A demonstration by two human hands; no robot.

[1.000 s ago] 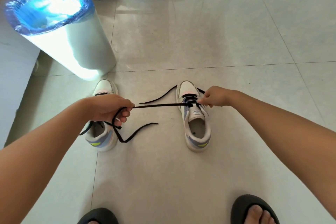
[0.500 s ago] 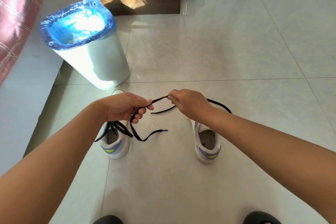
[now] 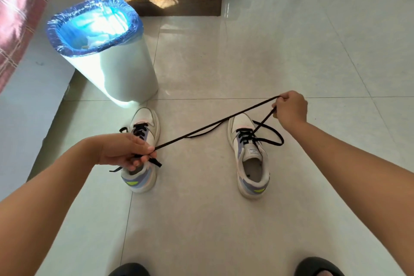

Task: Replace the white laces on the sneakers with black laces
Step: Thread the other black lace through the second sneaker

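Left hand (image 3: 125,150) is clenched on one end of the black lace (image 3: 215,124), over the left sneaker (image 3: 141,152); right hand (image 3: 291,110) pinches the other run, raised beyond the right sneaker's (image 3: 248,157) toe. Half a second ago both hands were close together between the shoes; now they are spread wide and the lace is pulled taut diagonally between them. Left sneaker's tongue and opening are mostly hidden by the left hand; its lacing is only partly seen. Right sneaker is threaded in black through the lower eyelets, a slack loop lying on the tiled floor (image 3: 224,219) beside it. Bin (image 3: 116,74) with blue liner stands behind the left sneaker. Black slippers are cut off at the bottom edge.
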